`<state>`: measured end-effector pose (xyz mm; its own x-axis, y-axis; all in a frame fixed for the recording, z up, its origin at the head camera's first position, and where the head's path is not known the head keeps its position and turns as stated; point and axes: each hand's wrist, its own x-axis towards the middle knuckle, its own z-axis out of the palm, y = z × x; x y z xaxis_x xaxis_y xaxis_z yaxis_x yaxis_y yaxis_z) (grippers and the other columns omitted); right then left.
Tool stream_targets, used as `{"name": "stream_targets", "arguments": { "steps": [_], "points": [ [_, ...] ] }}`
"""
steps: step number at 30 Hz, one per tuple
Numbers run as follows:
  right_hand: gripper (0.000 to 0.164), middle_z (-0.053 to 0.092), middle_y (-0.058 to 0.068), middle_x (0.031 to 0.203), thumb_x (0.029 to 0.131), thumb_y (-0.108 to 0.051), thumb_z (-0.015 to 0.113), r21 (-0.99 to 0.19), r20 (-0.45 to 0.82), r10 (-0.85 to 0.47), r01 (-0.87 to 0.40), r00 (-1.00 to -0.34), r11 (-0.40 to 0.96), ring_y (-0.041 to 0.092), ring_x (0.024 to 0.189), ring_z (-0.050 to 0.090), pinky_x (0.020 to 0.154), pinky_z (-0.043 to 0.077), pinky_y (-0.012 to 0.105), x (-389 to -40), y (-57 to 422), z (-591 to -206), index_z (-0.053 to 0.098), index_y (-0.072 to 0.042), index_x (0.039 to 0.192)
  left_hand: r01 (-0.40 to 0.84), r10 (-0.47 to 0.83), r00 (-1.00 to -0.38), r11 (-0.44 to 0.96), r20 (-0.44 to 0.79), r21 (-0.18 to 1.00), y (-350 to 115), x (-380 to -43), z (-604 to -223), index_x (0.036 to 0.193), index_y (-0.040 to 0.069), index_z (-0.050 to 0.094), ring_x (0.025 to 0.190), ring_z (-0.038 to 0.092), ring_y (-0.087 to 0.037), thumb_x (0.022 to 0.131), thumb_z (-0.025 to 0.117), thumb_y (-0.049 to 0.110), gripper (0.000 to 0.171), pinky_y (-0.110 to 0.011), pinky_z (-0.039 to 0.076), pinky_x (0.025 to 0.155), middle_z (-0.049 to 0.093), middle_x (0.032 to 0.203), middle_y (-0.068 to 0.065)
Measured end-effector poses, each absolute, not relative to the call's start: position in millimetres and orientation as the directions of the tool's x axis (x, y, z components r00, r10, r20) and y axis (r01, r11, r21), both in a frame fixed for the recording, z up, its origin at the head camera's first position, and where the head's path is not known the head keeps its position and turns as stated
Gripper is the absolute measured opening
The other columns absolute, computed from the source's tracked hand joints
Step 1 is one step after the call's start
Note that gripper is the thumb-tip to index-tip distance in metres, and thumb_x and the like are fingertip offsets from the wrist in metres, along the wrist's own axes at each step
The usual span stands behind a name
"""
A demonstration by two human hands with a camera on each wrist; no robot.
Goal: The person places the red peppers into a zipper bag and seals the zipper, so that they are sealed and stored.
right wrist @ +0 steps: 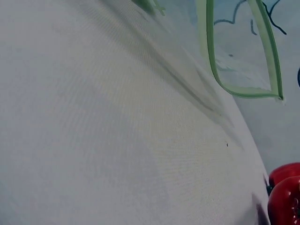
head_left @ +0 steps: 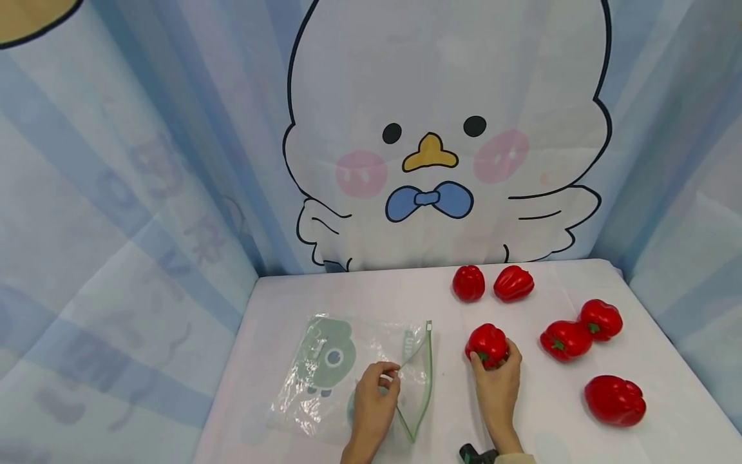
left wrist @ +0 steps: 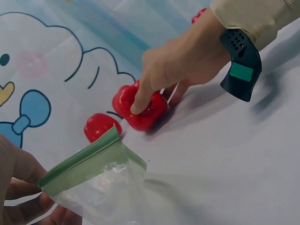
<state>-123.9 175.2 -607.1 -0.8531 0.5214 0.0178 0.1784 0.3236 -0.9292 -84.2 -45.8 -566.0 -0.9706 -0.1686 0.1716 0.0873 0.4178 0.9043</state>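
A clear zip bag (head_left: pixel 324 406) with green printed figures lies on the white table, its green-edged mouth standing apart toward the right. My left hand (head_left: pixel 373 403) pinches the upper edge of that mouth; the left wrist view shows the bag's green zip strip (left wrist: pixel 89 159) beside the fingers. To the right of the bag, my right hand (head_left: pixel 500 386) grips a red bell pepper (head_left: pixel 485 343) between thumb and fingers. In the left wrist view the thumb lies across this pepper (left wrist: pixel 125 101). The right wrist view shows the bag's mouth (right wrist: pixel 213 65) but not the hand.
Two red bell peppers (head_left: pixel 468 283) stand near the back edge. Two more (head_left: pixel 567 340) touch each other at the right, and another pepper (head_left: pixel 616 401) lies nearer the front. A printed curtain (head_left: pixel 440 238) hangs behind the table (head_left: pixel 452 412).
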Motion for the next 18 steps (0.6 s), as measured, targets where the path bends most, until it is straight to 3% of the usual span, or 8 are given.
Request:
{"name": "stream_targets", "arguments": {
  "steps": [10, 18],
  "points": [
    [0.083, 0.035, 0.029, 0.160, 0.095, -0.011, 0.074, -0.931, -0.005, 0.488, 0.182, -0.873, 0.315, 0.048, 0.145, 0.039, 0.116, 0.041, 0.068, -116, 171, -604, 0.022, 0.002, 0.158, 0.115, -0.172, -0.962, 0.454, 0.214, 0.884, -46, -84, -565, 0.097, 0.013, 0.074, 0.070, 0.059, -0.001, 0.085, 0.072, -0.003, 0.020, -0.022, 0.053, 0.068, 0.069, 0.088, -0.001],
    [0.087, 0.033, 0.026, 0.165, 0.096, -0.014, 0.075, -0.935, -0.041, 0.404, 0.178, -0.914, 0.307, 0.047, 0.149, 0.036, 0.119, 0.038, 0.066, -112, 175, -602, 0.020, -0.004, 0.162, 0.108, -0.169, -0.965, 0.451, 0.203, 0.886, -45, -83, -558, 0.099, 0.011, 0.075, 0.072, 0.060, -0.003, 0.085, 0.072, -0.003, 0.020, -0.023, 0.053, 0.071, 0.069, 0.089, -0.002]
  ]
}}
